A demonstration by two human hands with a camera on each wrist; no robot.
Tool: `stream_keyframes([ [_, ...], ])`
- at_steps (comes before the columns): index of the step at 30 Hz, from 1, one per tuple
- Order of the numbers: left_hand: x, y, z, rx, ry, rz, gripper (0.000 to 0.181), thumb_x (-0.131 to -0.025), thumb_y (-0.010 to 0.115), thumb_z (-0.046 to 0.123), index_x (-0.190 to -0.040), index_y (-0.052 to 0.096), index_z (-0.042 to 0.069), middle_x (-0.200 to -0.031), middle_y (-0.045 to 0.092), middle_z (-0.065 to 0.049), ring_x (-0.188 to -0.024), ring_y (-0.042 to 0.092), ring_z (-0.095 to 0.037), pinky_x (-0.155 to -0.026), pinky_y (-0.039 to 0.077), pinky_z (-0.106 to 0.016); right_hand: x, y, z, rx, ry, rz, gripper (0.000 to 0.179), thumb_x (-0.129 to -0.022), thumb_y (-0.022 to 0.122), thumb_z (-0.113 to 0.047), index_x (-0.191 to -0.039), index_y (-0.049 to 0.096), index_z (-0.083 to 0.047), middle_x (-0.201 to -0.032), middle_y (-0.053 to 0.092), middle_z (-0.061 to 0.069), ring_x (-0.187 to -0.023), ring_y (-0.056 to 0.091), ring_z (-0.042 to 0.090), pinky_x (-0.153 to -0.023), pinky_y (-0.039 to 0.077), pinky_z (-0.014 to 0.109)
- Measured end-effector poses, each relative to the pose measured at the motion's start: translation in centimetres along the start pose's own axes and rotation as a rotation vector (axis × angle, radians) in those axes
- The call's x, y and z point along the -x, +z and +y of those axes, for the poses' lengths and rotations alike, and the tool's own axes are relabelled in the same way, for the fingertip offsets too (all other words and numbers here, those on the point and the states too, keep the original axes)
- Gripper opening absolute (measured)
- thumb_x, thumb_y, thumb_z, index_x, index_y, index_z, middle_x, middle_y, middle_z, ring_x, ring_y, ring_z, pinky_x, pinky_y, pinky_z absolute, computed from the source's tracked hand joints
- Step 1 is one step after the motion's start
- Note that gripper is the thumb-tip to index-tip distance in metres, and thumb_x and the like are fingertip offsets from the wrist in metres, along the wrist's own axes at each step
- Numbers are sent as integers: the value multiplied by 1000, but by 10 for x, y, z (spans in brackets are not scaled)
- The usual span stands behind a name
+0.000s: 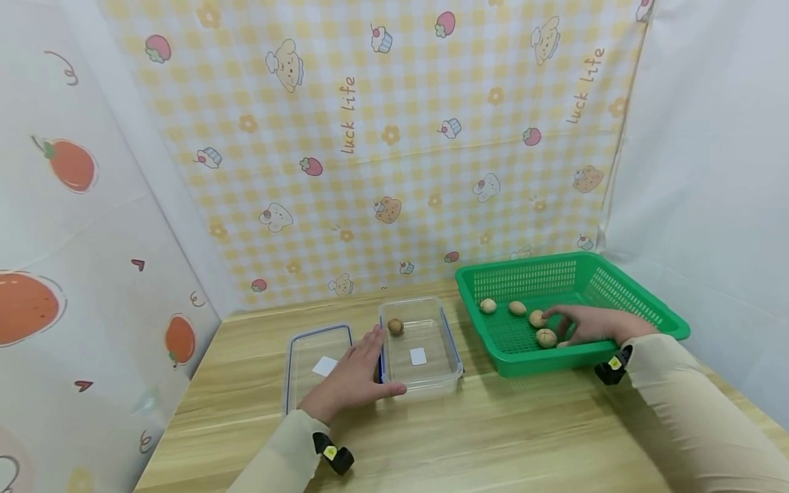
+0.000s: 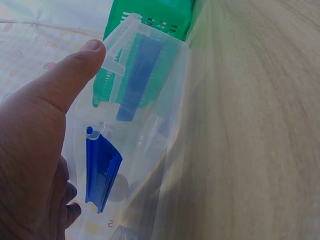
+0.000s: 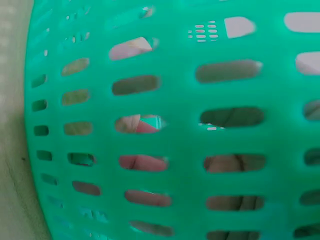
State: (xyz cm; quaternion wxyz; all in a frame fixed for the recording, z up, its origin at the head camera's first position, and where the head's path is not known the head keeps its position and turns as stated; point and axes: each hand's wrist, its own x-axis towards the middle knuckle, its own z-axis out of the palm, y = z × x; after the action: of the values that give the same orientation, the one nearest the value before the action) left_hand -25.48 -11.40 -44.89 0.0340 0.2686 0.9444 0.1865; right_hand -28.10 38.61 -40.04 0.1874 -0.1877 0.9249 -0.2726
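Note:
My left hand (image 1: 354, 376) lies at the left side of a clear plastic box (image 1: 425, 380), its fingers straight along that side and the thumb stretched towards the front. One brown walnut (image 1: 396, 326) sits in the box's far left corner. In the left wrist view, a blue clip flap (image 2: 102, 172) hangs near my left fingers. My right hand (image 1: 588, 324) reaches over the rim into a green basket (image 1: 518, 363), fingers bent and spread above the walnuts. Its index fingertip is right at one walnut (image 1: 537, 318); a second walnut (image 1: 546, 337) lies just below.
A clear lid (image 1: 302, 363) with a blue seal lies left of the box, partly under my left forearm. Farther left in the basket are two more walnuts, one pale (image 1: 487, 305) and one oval (image 1: 517, 308). A patterned cloth (image 1: 394, 171) hangs behind the wooden table (image 1: 431, 445).

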Motion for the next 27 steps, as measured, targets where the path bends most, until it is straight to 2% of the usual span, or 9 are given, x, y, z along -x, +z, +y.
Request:
stream_keyframes([
  [3,1,-1,0,-5,0,1,121,-81,52,86,-164,5,12,-170,4,-6,-156,8,-26,-122,16,-56,0,-1,0,17,0,-12,67,-90,77,-12,-145,42,5,-113,68,13,-110,61,43,-84,55,49],
  [11,0,0,0,-7,7,-1,119,-82,52,85,-164,3,14,-170,3,-6,-156,8,-27,-122,17,-56,0,-2,2,-72,3,-17,75,-90,77,-15,-150,37,5,-113,65,11,-107,62,30,-84,53,43],
  [18,0,1,0,-6,4,5,120,-81,50,87,-164,4,14,-170,3,-6,-156,8,-26,-122,17,-54,-1,-2,2,-128,-15,-19,72,-91,74,-12,-150,37,5,-114,67,9,-106,62,27,-82,52,40],
  [27,1,-1,1,-3,-1,1,120,-81,51,86,-164,5,13,-170,4,-7,-156,8,-26,-122,18,-55,-2,-3,6,-220,-60,-33,64,-96,69,-14,-148,39,8,-120,62,17,-106,61,28,-79,53,39],
])
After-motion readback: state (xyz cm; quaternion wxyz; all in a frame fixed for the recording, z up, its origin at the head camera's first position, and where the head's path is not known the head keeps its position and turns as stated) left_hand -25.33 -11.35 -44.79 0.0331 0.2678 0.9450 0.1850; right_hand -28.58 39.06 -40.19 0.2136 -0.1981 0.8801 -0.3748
